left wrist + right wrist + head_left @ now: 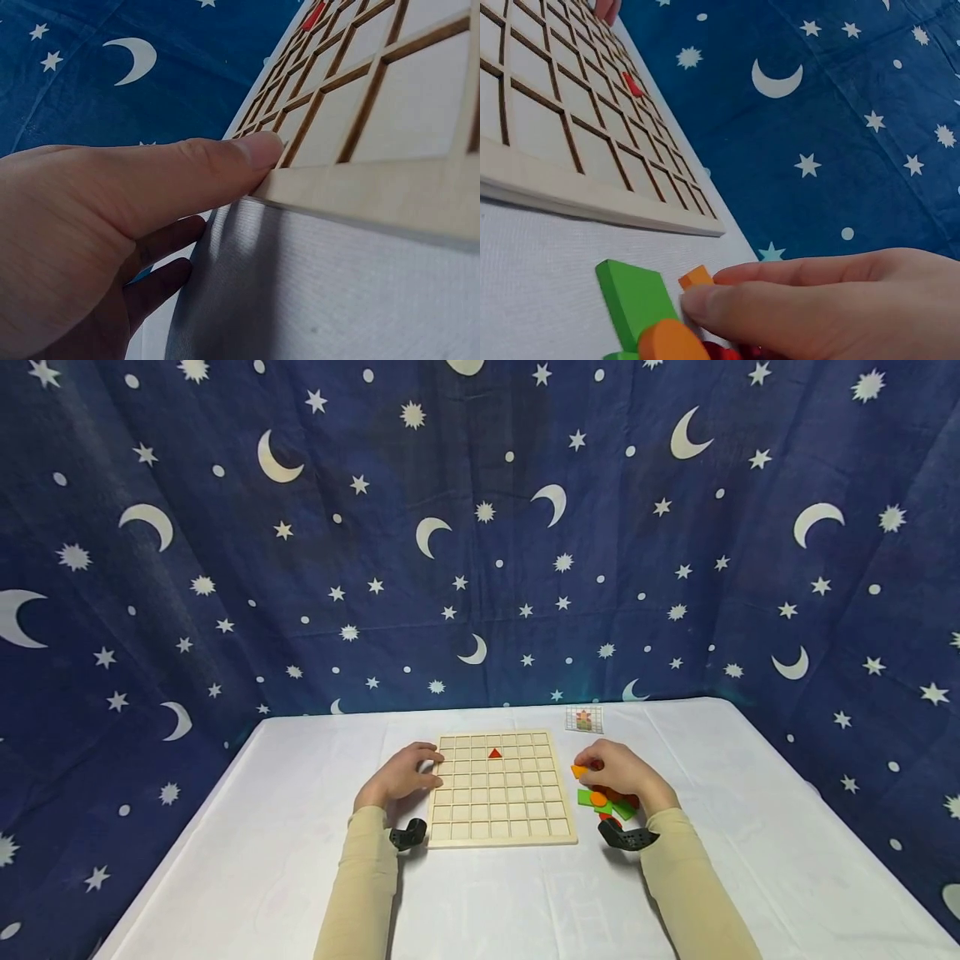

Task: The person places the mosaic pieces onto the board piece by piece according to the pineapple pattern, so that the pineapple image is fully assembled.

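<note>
A wooden grid board (431, 831) lies flat, with a red triangle (495, 753) in one of its upper cells. My left hand (406, 772) rests at the board's left edge, its thumb on the rim in the left wrist view and the fingers loosely spread. To the right of the board, my right hand (618, 770) pinches a small orange block (696, 277) between thumb and index finger. Just below that hand are a green block (636, 298), an orange round piece (671, 341) and red pieces, partly hidden by the hand.
A small card (584, 719) with a gridded coloured picture lies behind the right hand. The white tablecloth (487, 902) covers the table. A dark blue curtain (480, 543) with moons and stars hangs behind and at both sides.
</note>
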Tool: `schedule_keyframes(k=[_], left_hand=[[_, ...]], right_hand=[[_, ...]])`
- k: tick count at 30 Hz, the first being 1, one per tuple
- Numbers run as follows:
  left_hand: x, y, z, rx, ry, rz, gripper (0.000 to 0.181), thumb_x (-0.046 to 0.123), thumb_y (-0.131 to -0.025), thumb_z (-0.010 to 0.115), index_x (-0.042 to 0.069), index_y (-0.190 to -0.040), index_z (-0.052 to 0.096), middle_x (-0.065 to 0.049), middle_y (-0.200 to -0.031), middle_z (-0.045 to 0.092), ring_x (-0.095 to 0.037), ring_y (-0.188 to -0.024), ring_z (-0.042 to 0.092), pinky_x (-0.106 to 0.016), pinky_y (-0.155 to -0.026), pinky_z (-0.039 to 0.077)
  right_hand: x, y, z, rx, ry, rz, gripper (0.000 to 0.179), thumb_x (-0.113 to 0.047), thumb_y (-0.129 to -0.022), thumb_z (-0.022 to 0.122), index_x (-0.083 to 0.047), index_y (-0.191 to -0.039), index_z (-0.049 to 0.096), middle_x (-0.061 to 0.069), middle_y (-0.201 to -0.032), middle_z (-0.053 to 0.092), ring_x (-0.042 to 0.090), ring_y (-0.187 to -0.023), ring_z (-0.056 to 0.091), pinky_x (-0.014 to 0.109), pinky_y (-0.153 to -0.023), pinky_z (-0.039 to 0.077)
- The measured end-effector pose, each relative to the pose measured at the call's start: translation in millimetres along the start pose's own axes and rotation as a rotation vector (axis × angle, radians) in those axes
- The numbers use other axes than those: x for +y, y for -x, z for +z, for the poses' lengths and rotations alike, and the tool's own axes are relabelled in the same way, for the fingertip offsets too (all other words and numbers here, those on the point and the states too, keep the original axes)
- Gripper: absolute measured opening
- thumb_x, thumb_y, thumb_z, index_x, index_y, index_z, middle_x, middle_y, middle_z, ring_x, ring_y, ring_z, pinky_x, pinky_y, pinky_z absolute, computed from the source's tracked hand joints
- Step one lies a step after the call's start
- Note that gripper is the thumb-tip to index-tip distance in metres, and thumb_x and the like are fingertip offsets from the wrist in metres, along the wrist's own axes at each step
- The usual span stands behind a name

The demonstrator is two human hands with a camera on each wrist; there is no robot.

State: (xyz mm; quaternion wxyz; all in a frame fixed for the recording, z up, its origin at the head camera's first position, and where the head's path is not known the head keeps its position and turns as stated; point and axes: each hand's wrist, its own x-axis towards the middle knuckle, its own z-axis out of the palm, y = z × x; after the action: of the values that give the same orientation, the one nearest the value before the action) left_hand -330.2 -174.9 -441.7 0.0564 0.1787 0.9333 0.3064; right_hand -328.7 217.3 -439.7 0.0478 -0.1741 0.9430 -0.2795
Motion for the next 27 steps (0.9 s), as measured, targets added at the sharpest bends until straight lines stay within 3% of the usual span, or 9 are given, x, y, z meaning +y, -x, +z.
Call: schedule_keyframes(k=[10,15,22,27], left_hand=[[-0.5,0.0,-0.4,0.003,0.000,0.012,0.044,0.017,-0.086,0.076,0.003,-0.126,0.064,-0.018,-0.142,0.047,-0.038,-0.134,0.041,-0.050,-0.111,0.033],[-0.5,-0.5,-0.4,0.006,0.003,0.011,0.043,0.017,-0.086,0.076,0.004,-0.126,0.065,-0.018,-0.142,0.047,-0.038,-0.134,0.041,-0.050,-0.112,0.033],[-0.7,-1.2,0.5,0.008,0.002,0.005,0.044,0.018,-0.085,0.076,0.004,-0.126,0.065,-0.018,-0.142,0.048,-0.037,-0.134,0.041,-0.049,-0.112,0.033],[-0.3,-0.6,0.9,0.008,0.004,0.004,0.043,0.017,-0.085,0.077,0.004,-0.125,0.065,-0.018,-0.142,0.048,-0.037,-0.134,0.042,-0.049,-0.112,0.033]], right_hand=[[-1,0.2,2,0.023,-0.002,-0.021,0.025,-0.011,-0.085,0.073,-0.002,-0.108,0.072,0.008,-0.104,0.064,0.024,-0.093,0.054,0.049,-0.094,0.047],[-3,-3.4,1,0.057,-0.015,-0.001,0.024,-0.012,-0.086,0.072,-0.003,-0.108,0.071,0.007,-0.100,0.064,0.023,-0.089,0.054,0.046,-0.088,0.050],[-19,-12.2,7,0.137,0.011,-0.109,0.028,-0.015,-0.091,0.069,-0.003,-0.116,0.068,0.010,-0.108,0.065,0.026,-0.096,0.059,0.046,-0.089,0.051],[-39,-22.8,14,0.134,-0.009,-0.205,0.025,-0.015,-0.092,0.068,-0.004,-0.114,0.070,0.007,-0.107,0.063,0.025,-0.098,0.059,0.045,-0.087,0.051]])
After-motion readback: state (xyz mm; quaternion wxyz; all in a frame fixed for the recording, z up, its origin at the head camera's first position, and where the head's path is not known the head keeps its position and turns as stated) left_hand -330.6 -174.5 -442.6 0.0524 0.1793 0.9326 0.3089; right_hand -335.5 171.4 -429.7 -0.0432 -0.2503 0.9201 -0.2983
